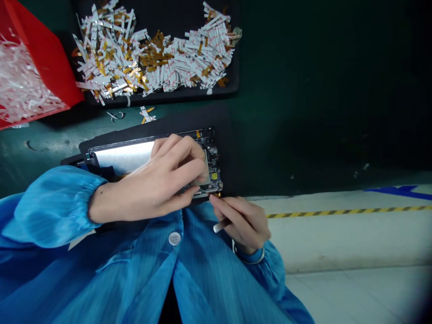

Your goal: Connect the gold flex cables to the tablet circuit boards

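1. The dark green bench (320, 112) carries everything. We take the opened device (128, 157) as our landmark; it lies by the near edge, probably for easy reach.
2. Beyond the device, a black tray (168, 15) holds heaped white-and-gold strips (202, 54), its rim presumably there to stop them scattering.
3. Under the device we find a black mat (189, 119), likely as cushioning.
4. Beyond the device's left end, a red box (47, 58) pens in pale shreds (27, 81).
5. The device itself lies flat, silvery panel leftward, bare board (212, 155) at its right end, so the board seems easy to get at.
6. Across the device's middle rests the left hand (175, 175), fingers bent, apparently steadying it; we cannot tell whether its grip has closed on anything.
7. At the device's near right corner, the right hand (245, 220) has its grip closed around a slim pale tool (221, 225), seemingly tucked away to free the fingertips.
8. Those fingertips meet beside a small gold piece (218, 195) at that corner; whether they pinch it, we cannot tell.
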